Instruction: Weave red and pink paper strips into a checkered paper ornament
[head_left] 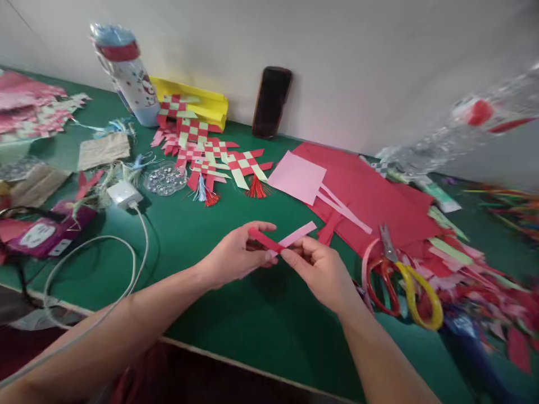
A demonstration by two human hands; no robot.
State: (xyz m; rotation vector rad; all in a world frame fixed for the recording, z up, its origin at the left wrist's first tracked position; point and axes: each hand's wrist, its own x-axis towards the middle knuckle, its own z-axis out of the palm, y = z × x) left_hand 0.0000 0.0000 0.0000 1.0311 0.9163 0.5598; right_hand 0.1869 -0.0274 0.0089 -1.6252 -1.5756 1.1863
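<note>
Above the green table (236, 314), my left hand (238, 255) pinches a red paper strip (263, 239) between thumb and fingers. My right hand (322, 272) pinches a pink paper strip (298, 233) that crosses the red one where the two hands meet. Both hands are closed on their strips, a little above the tabletop. Further back lie several woven red-and-cream paper pieces (219, 157) with red tassels.
Red paper sheets (370, 196) and a pink sheet (297, 177) lie to the right, beside yellow-and-red scissors (400, 275) and paper scraps. A phone (272, 101) leans on the wall. A bottle (126, 73), a yellow box (197, 101), a white charger (124, 193) and its cable sit left.
</note>
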